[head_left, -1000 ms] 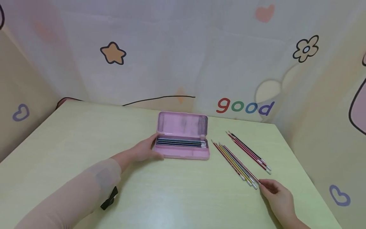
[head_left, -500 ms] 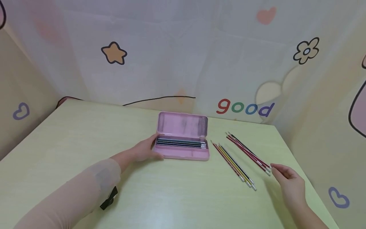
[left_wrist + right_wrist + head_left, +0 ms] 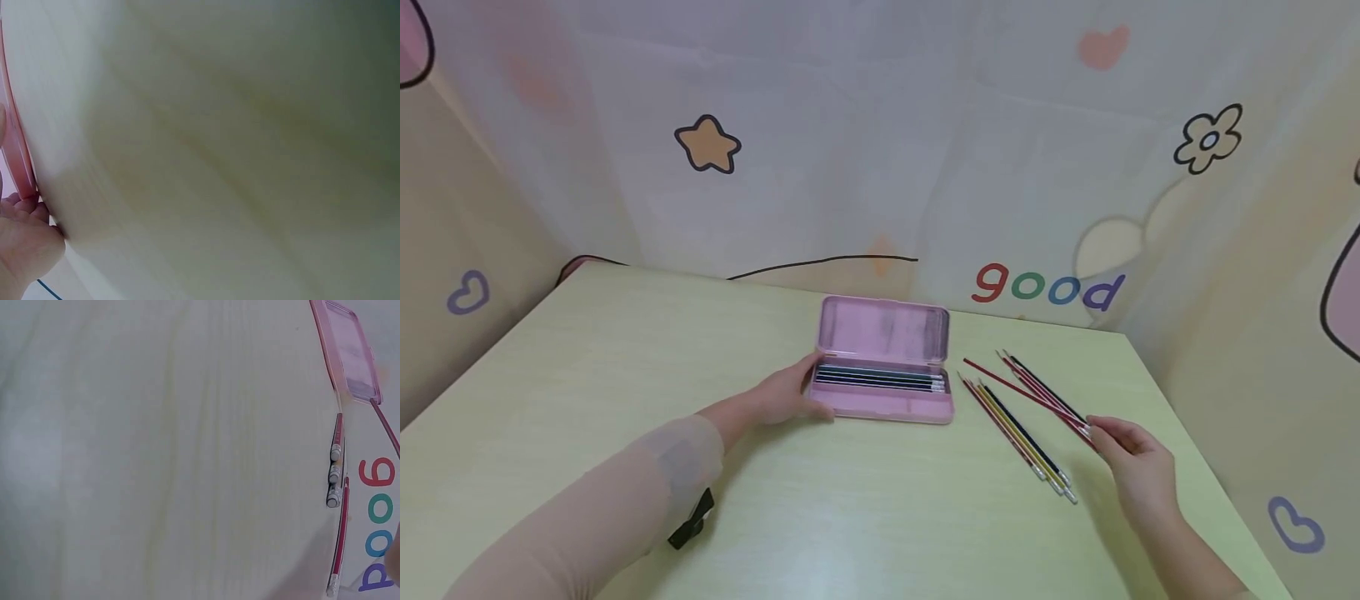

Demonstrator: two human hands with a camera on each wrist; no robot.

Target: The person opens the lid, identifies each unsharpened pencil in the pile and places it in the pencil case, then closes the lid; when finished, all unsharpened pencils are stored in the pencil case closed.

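My left hand grips the left end of a pink pencil case, thumb at its front and fingers behind. The case's lid stands up, and several dark pencils lie side by side inside. My right hand pinches a red pencil near its eraser end. The tip of this pencil points left toward the case, and it crosses over a group of red and dark pencils on the table. In the right wrist view, the held pencil overlaps the case's corner, with a blurred fingertip at the edge.
A second group of red, yellow and dark pencils lies slanted on the pale table, between the case and my right hand. A printed curtain with a star, flower and coloured letters hangs behind the table.
My right hand has taken a red pencil from the nearer group to the farther one, then shifted left, swinging its tip toward the case. The left hand keeps its grip on the case.
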